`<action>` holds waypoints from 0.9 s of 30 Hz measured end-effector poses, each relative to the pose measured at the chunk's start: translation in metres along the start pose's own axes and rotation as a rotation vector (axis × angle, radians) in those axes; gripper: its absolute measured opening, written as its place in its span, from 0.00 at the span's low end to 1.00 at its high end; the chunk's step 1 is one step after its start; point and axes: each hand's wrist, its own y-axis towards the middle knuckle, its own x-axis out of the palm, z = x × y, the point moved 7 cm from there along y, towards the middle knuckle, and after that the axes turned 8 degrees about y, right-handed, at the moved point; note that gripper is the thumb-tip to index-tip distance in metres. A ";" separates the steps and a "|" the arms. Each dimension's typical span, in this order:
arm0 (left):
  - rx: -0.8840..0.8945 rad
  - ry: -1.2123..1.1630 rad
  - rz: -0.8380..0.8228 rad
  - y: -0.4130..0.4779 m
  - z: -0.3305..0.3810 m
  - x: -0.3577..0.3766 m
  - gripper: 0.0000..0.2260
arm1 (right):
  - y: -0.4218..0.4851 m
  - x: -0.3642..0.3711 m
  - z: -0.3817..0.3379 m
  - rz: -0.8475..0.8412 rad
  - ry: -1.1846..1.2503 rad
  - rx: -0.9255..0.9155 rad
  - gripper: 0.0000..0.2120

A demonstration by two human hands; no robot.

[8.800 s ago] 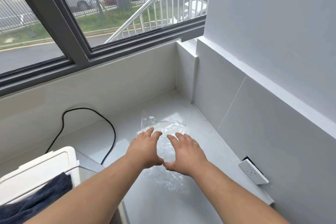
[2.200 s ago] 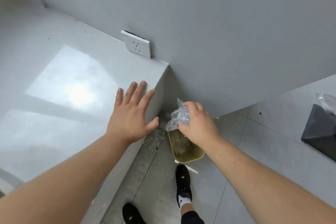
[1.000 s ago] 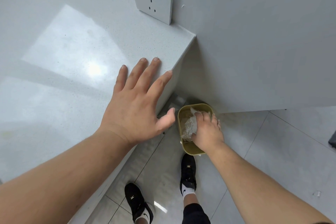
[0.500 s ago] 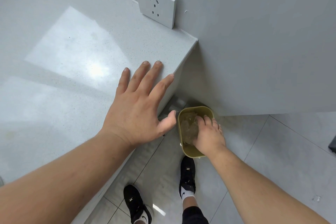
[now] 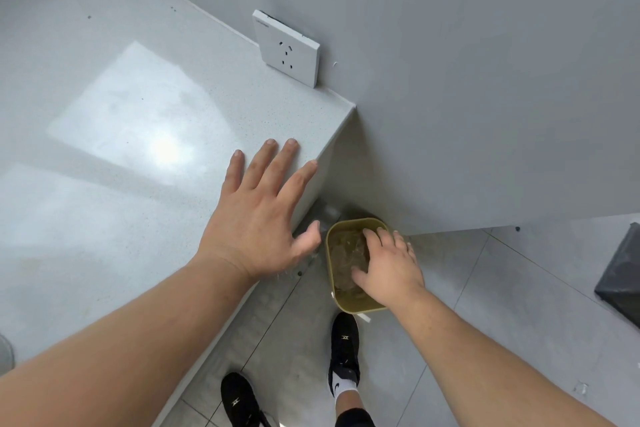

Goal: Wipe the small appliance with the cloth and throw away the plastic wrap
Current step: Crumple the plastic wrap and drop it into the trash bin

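A small olive-yellow bin [image 5: 346,303] stands on the floor beside the counter's end. Crumpled clear plastic wrap [image 5: 346,253] lies inside it. My right hand [image 5: 389,265] reaches down over the bin's mouth, fingers spread, fingertips at the wrap; it holds nothing that I can see. My left hand [image 5: 261,215] lies flat and spread on the grey counter [image 5: 121,121], near its end edge. The small appliance and the cloth are out of view.
A white socket plate [image 5: 287,47] leans on the grey wall above the counter's end. Two black shoes [image 5: 343,343] stand on the tiled floor below the bin. A dark bag [image 5: 620,281] sits at the right edge.
My right hand carried the wrap from the counter to the bin, pressed it in, and has now opened and lifted slightly. The left hand stays flat on the counter.
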 end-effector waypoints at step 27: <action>-0.072 -0.049 -0.208 -0.004 -0.007 -0.061 0.40 | -0.103 -0.187 -0.063 0.272 -0.023 -0.184 0.39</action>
